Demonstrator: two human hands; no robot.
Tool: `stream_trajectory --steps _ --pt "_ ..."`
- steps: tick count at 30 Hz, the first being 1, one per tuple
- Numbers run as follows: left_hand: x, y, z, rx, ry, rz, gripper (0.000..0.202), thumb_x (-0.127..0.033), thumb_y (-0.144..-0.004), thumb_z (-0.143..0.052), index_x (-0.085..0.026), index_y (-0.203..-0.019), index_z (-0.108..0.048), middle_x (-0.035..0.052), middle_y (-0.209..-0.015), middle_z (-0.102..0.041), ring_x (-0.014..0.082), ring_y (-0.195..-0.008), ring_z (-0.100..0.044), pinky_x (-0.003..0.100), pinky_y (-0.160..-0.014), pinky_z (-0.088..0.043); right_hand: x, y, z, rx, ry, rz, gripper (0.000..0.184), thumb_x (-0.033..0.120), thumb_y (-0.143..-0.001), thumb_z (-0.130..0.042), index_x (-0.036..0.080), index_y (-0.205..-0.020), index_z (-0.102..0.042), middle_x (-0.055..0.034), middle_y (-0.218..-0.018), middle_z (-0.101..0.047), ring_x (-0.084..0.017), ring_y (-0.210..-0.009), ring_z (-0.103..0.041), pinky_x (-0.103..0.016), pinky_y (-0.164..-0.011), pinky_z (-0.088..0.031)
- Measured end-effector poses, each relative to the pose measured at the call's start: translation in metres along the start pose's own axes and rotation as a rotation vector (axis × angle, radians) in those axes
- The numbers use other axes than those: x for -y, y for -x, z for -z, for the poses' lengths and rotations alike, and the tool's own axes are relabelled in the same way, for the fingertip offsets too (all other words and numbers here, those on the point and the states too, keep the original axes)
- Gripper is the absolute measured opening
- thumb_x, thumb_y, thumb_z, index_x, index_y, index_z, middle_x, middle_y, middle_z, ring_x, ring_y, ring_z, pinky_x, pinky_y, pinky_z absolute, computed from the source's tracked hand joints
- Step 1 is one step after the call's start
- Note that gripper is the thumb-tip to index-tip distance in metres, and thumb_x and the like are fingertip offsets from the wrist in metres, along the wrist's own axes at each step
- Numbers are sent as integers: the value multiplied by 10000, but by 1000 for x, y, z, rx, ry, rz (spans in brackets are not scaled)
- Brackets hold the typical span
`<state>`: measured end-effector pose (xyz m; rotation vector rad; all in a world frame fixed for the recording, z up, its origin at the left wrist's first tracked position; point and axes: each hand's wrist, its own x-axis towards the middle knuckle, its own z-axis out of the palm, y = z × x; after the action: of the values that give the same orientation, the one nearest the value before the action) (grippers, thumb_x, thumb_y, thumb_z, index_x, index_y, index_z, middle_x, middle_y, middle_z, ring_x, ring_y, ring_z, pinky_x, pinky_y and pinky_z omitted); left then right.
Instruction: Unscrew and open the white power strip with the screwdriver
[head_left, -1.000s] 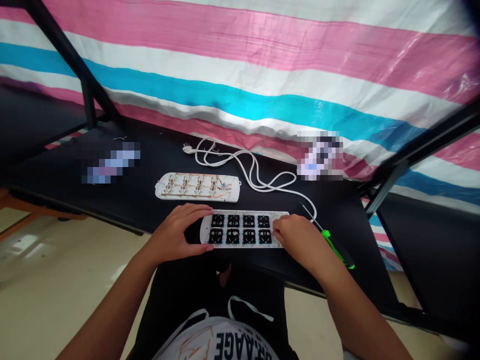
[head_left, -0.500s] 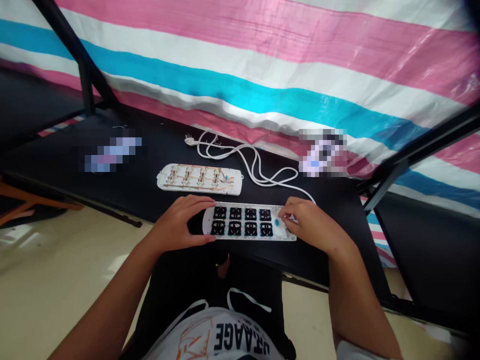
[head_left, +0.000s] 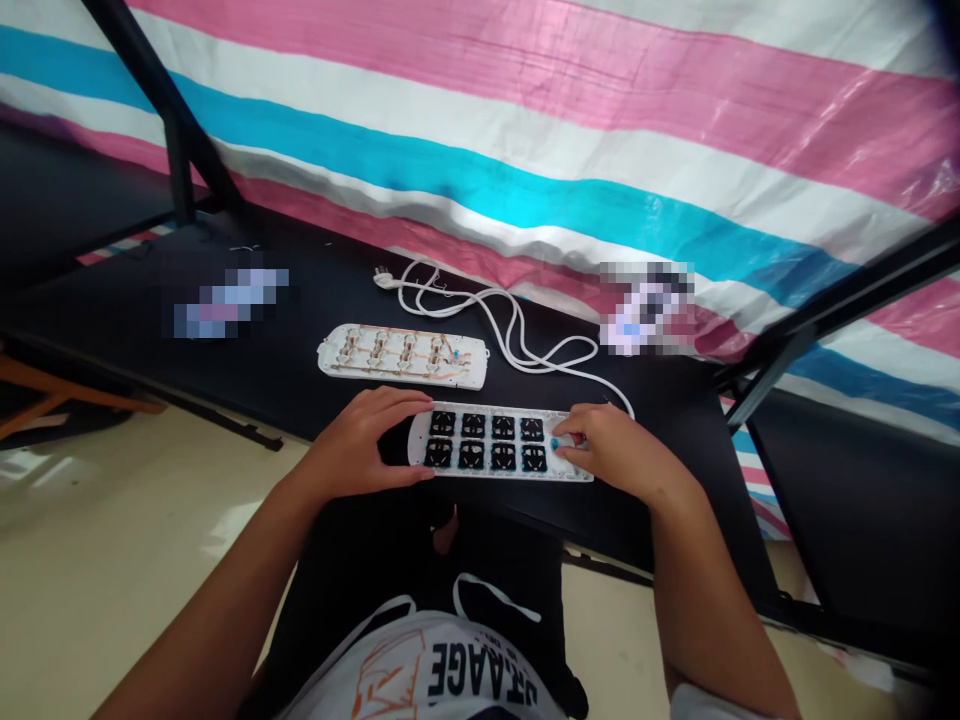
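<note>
Eight square black socket modules [head_left: 487, 442] sit in two rows of four in a white power-strip casing [head_left: 421, 452], which lies on the black bench [head_left: 255, 395] directly before the person. The left hand [head_left: 360, 445] spreads wide across the casing's left end, thumb along its near edge, fingers over its far edge. The right hand [head_left: 611, 452] grips narrower, its fingertips [head_left: 570, 440] pressed at the right end beside a small blue part [head_left: 556, 443]. Just beyond lies a second casing half [head_left: 401, 355] with exposed metal strips and wires, near a looped white cord [head_left: 517, 340].
</note>
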<state>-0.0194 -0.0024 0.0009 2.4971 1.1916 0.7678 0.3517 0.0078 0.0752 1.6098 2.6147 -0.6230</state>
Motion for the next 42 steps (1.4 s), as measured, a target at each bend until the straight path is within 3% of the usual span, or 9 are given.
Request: stream_trajectory --steps 6,12,25,30,34,42 --pt "1 1 -1 -9 1 -3 708 -567 -810 -843 -267 -1413 -626 123 -1430 -685 344 -1302 -648 507 -1121 -476 0 -2 0 5 -6 -27 165 266 -913 -722 214 -1024 -832 -55 -940 -733 -188 -832 -648 -293 -779 -432" --pt "0 0 0 -9 15 15 705 -565 -800 -844 -278 -1412 -644 115 -1418 -698 350 -1294 -654 508 -1117 -487 1 -4 -2 22 -3 -18 100 234 -896 -717 205 -847 -800 -31 -846 -712 -164 -757 -624 -282 -743 -407" --pt "0 0 0 -12 -3 9 702 -570 -807 -838 -275 -1409 -633 123 -1420 -693 349 -1302 -652 501 -1118 -485 1 -4 -4 5 -27 -75 179 248 -882 -752 207 -1049 -802 -8 -805 -706 -151 -714 -589 -274 -702 -372" --pt "0 0 0 -8 2 11 706 -569 -804 -840 -275 -1413 -636 122 -1423 -695 354 -1305 -652 504 -1118 -487 3 -4 -1 10 -26 -32 53 232 -892 -734 204 -895 -779 -2 -790 -683 -145 -708 -574 -273 -700 -364" --pt "0 0 -1 -8 3 14 704 -570 -804 -838 -278 -1413 -636 124 -1423 -695 353 -1300 -653 508 -1116 -489 6 -3 0 17 -14 -5 105 218 -909 -711 196 -808 -727 -6 -794 -672 -141 -703 -557 -271 -693 -351" --pt "1 0 -1 -18 1 -14 708 -555 -815 -841 -261 -1421 -625 127 -1424 -691 351 -1297 -653 511 -1112 -488 5 -2 0 11 -15 4 111 224 -919 -697 195 -813 -705 6 -786 -658 -132 -688 -523 -276 -685 -328"
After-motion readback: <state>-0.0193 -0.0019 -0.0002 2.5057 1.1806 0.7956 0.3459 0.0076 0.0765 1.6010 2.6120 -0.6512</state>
